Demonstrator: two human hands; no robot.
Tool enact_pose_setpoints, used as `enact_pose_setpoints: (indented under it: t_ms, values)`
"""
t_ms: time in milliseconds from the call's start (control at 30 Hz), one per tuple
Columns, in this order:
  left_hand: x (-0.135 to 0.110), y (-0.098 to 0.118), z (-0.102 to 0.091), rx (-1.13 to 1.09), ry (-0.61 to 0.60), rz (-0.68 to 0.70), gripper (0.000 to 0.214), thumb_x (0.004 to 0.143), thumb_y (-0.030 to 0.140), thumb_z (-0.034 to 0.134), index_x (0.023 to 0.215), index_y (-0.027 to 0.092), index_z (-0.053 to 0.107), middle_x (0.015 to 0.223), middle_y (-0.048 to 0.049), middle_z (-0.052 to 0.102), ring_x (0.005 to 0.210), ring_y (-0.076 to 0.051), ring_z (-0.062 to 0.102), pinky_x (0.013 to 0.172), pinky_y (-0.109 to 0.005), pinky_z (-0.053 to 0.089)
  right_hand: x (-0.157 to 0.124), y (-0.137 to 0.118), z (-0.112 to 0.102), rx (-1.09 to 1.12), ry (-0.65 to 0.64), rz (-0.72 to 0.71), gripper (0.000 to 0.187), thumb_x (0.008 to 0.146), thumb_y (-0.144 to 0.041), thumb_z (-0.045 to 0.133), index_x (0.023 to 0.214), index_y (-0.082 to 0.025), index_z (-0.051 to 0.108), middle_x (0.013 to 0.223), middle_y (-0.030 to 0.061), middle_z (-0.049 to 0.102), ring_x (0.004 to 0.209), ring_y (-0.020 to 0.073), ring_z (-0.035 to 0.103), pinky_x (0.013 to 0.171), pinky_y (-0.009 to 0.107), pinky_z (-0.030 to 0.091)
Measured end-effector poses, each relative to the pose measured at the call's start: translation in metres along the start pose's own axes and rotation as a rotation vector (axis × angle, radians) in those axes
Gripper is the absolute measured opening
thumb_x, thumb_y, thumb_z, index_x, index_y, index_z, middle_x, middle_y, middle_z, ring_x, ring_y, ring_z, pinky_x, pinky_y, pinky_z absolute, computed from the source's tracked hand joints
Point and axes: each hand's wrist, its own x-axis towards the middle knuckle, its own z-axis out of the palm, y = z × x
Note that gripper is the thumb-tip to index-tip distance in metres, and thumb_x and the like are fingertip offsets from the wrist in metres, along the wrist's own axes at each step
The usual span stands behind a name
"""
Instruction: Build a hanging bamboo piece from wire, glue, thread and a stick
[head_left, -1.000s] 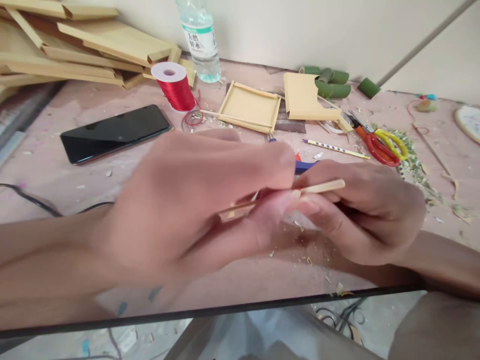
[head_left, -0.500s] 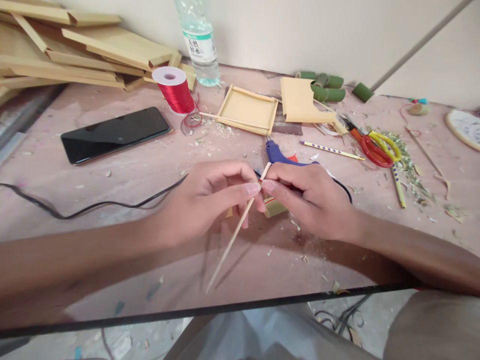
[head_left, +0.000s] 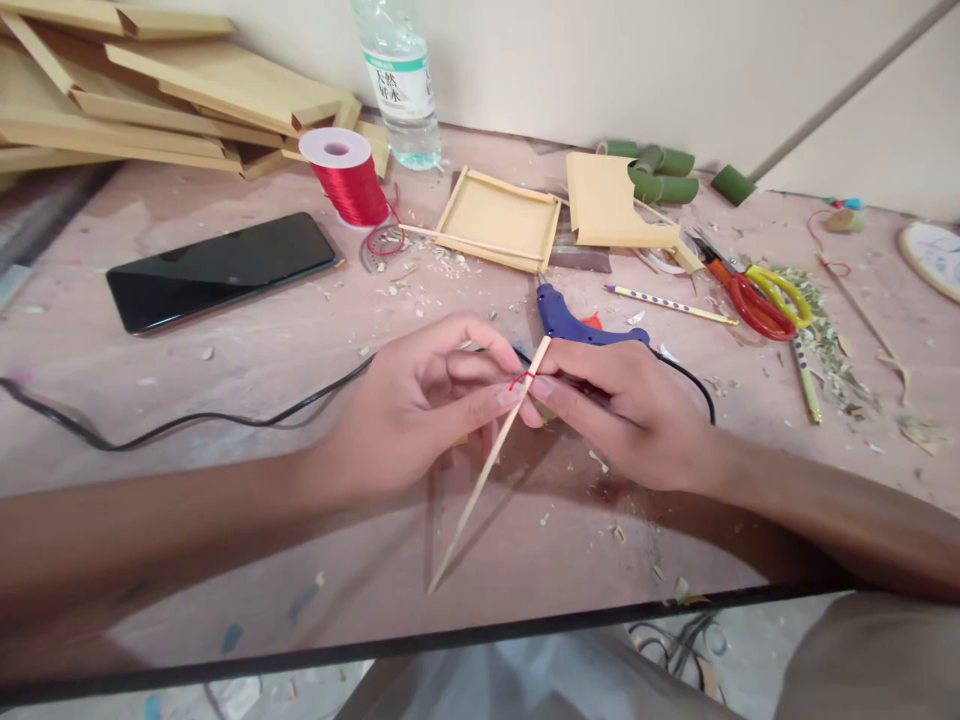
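Hands meet over the middle of the desk [head_left: 150, 340]: I see my left hand [head_left: 405, 410] and right hand [head_left: 637, 415] both pinched tight on a thin wooden stick [head_left: 484, 478] near its far end, where a red thread [head_left: 520, 379] loops round it. The stick slants down toward the near edge. A blue glue gun [head_left: 581, 322] lies just beyond the right hand.
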Motion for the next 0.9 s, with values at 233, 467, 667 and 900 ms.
enact_pose_setpoints:
  t_ms: [233,467,667,900]
  values:
    - [-0.003,0.001,0.002,0.15,0.033,0.109,0.024,0.095,0.031,0.088,0.098,0.018,0.068,0.082,0.0003,0.082,0.064,-0.011,0.073,0.057,-0.016,0.06,-0.001,0.003,0.002,0.005,-0.01,-0.049,0.022,0.112,-0.026,0.058,0.095,-0.018,0.071,0.08,-0.0051,0.069,0.065,0.0061,0.056,0.069,0.022,0.037]
    - [-0.003,-0.002,0.003,0.216,0.058,0.222,0.014,0.101,0.026,0.081,0.099,0.02,0.069,0.082,0.0015,0.08,0.066,-0.01,0.072,0.057,-0.015,0.059,-0.004,0.003,0.003,-0.031,-0.041,-0.042,0.027,0.114,-0.03,0.053,0.101,-0.018,0.073,0.083,-0.0019,0.072,0.068,0.0086,0.06,0.069,0.025,0.037]
    - [-0.002,-0.003,-0.003,0.392,0.062,0.326,0.005,0.099,0.015,0.079,0.099,0.02,0.078,0.088,0.0016,0.081,0.075,-0.009,0.076,0.066,-0.013,0.058,-0.007,0.001,0.005,-0.319,-0.061,-0.088,0.032,0.113,-0.027,0.046,0.094,-0.016,0.068,0.074,0.0006,0.067,0.063,0.0141,0.057,0.064,0.031,0.033]
    - [0.002,0.001,-0.007,0.46,0.068,0.192,0.01,0.098,0.024,0.081,0.089,0.019,0.077,0.078,0.0032,0.079,0.068,-0.007,0.07,0.064,-0.013,0.053,-0.005,0.004,0.004,-0.377,0.03,-0.205,0.029,0.114,-0.026,0.05,0.1,-0.014,0.072,0.079,0.0017,0.072,0.067,0.0148,0.062,0.068,0.031,0.04]
